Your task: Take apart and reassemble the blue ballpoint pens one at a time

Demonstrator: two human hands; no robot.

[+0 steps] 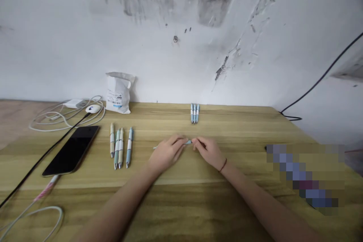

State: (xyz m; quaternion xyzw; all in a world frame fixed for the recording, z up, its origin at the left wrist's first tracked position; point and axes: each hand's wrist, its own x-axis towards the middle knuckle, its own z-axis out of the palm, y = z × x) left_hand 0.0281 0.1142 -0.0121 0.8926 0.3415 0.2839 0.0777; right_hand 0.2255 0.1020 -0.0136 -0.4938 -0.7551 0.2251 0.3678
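Observation:
A light blue pen lies sideways between my hands, low over the wooden table. My left hand is closed around its barrel, and one end sticks out to the left. My right hand pinches the other end with its fingertips. Three blue and white pens lie side by side near the wall. Left of my hands are a blue pen, a beige pen, a green pen and another beige pen.
A black phone with a cable lies at the left. Behind it are a white charger, a white mouse-like object and coiled cables. A white packet stands by the wall. A pixelated item is at the right.

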